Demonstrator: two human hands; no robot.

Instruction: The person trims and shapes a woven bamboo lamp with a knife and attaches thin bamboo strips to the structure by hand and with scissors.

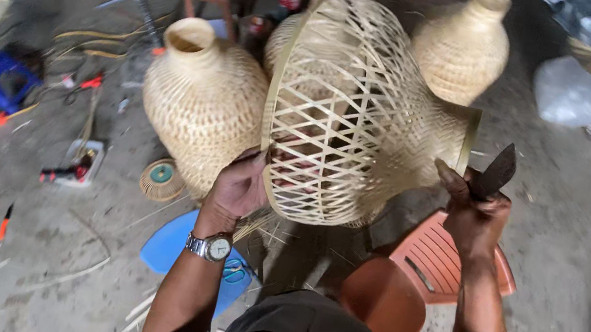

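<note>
Above a grey concrete floor (552,257) littered with strips and tools, the left hand (237,190) grips the rim of an open-weave bamboo basket (352,111). Right of it, the right hand (475,216) clenches a dark knife (497,172). Behind stand 2 tightly woven bamboo vases (203,95).

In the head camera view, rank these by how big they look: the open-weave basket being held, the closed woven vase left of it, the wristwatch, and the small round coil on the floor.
1. Open-weave basket, though it is nearest the camera.
2. Woven vase.
3. Round coil.
4. Wristwatch, only slightly smaller than the coil.
</note>
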